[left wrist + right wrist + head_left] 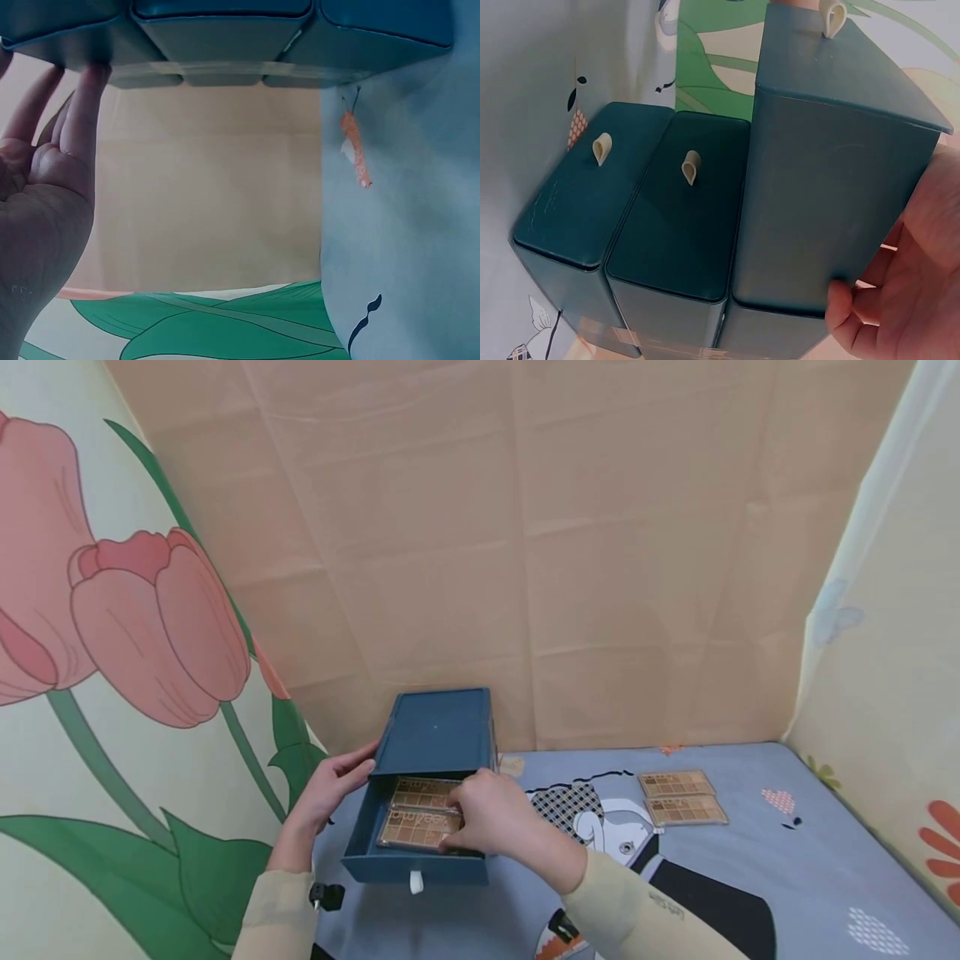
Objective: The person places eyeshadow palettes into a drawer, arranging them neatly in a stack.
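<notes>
On the elephant-print cloth: we see a dark-blue drawer cabinet, left of centre, near the brown sheet at the back.
Top drawer: we find it pulled out toward us, a white loop tab on its front.
Front eyeshadow palette: we see it inside that drawer, pale lettering across its clear lid.
Rear eyeshadow palette: we see it in the same drawer, just behind the front one, partly under the right hand.
Right hand: we see the fingers bent, thumb at the near edge and forefinger toward the far edge, gripping the front palette's right end.
Left hand: we see its fingers extended and spread, fingertips resting against the cabinet's left side; it grasps nothing.
Lower drawers: from the right wrist we make out the middle drawer and the bottom drawer, both closed, each with a loop tab.
Palettes on the right: we count two, the farther palette and the nearer palette, lying together on the cloth, well apart from the cabinet.
</notes>
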`<state>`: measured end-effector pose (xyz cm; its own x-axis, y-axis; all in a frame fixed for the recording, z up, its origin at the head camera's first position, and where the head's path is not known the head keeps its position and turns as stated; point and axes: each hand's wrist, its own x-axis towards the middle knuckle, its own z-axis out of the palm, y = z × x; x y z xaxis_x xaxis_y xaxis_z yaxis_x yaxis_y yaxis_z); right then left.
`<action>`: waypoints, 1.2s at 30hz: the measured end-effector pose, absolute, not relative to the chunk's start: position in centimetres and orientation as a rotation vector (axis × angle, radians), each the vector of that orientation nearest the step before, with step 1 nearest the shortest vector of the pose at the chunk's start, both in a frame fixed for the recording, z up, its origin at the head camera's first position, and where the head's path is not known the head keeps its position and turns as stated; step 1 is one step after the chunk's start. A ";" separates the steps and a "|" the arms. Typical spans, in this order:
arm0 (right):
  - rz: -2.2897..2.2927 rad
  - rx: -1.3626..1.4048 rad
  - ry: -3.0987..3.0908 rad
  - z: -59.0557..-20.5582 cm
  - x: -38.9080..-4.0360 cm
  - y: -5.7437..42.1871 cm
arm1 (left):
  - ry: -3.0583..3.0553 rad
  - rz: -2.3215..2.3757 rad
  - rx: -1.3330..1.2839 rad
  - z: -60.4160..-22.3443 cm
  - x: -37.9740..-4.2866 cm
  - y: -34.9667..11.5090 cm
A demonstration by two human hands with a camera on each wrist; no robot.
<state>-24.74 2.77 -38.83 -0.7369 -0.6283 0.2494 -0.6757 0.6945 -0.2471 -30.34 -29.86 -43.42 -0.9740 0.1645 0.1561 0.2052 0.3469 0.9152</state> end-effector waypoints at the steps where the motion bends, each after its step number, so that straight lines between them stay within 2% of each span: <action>1: 0.496 1.075 -2.748 -38.8 -24.7 2.8 | -2.548 -1.739 -0.347 -43.4 -30.3 -29.9; 17: 0.715 1.144 -2.649 -39.2 -25.2 3.6 | -2.547 -1.762 -0.333 -43.5 -30.2 -30.1; 36: 1.279 1.182 -2.431 -40.4 -26.3 6.7 | -2.534 -1.785 -0.326 -43.3 -30.3 -29.7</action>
